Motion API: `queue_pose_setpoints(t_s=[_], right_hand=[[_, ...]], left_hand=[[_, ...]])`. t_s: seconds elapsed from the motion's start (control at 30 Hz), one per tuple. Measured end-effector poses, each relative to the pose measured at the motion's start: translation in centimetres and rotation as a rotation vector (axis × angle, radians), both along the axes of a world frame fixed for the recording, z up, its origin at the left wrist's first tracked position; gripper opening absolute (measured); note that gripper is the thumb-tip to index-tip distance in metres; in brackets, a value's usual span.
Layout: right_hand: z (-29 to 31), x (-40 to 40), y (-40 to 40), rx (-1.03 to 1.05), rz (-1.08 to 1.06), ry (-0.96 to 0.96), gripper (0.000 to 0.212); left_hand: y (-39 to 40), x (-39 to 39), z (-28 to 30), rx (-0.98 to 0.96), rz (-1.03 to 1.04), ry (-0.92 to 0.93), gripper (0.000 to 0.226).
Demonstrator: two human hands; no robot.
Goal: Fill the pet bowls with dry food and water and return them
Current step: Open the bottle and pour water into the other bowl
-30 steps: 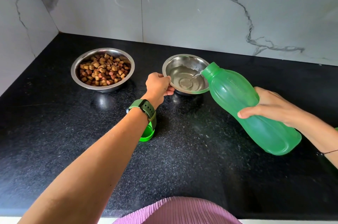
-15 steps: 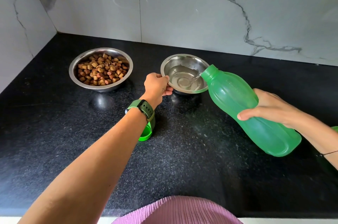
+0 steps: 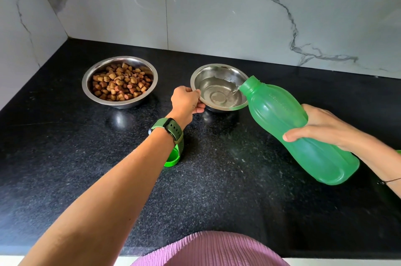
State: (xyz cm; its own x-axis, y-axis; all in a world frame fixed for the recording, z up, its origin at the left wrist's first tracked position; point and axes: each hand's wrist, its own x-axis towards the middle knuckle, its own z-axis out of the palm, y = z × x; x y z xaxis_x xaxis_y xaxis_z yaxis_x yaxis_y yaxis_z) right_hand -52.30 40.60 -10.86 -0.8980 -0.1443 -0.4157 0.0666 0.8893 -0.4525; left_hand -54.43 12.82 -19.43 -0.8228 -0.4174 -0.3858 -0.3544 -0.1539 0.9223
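Observation:
Two steel pet bowls stand on a black counter. The left bowl [image 3: 87,83] is full of brown dry food [image 3: 120,84]. The right bowl [image 3: 217,69] holds a shallow pool of water. My left hand [image 3: 185,100] pinches that bowl's near left rim. My right hand [image 3: 319,127] grips a green plastic bottle [image 3: 282,118], tilted with its open mouth over the right bowl's rim, a thin stream of water running out.
The bottle's green cap [image 3: 172,158] lies on the black counter [image 3: 65,157] under my left wrist. Marble walls [image 3: 217,16] close off the back and left. The counter's front edge runs along the bottom.
Water keeps running from the bottle and the pool in the right bowl has spread. Both hands hold their places.

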Motion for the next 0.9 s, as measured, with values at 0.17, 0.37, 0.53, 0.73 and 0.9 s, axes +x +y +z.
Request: queue_pose_setpoints(t_s=[0.17, 0.37, 0.53, 0.73, 0.9], right_hand=[[0.11, 0.1, 0.02, -0.004, 0.009, -0.006, 0.045], [-0.04, 0.07, 0.38, 0.014, 0.004, -0.005, 0.049], [0.04, 0.17, 0.43, 0.018, 0.0, -0.009, 0.056], [-0.08, 0.13, 0.41, 0.012, 0.003, -0.006, 0.051], [-0.21, 0.14, 0.42, 0.021, 0.004, -0.009, 0.052]], left_hand=[[0.01, 0.08, 0.07, -0.001, 0.001, 0.001, 0.013], [0.09, 0.06, -0.02, -0.003, 0.002, 0.013, 0.008], [0.02, 0.05, -0.05, -0.007, 0.003, 0.005, 0.008], [0.03, -0.06, -0.13, -0.017, 0.002, 0.006, 0.021], [-0.02, -0.05, -0.28, -0.012, 0.004, 0.0, 0.011]])
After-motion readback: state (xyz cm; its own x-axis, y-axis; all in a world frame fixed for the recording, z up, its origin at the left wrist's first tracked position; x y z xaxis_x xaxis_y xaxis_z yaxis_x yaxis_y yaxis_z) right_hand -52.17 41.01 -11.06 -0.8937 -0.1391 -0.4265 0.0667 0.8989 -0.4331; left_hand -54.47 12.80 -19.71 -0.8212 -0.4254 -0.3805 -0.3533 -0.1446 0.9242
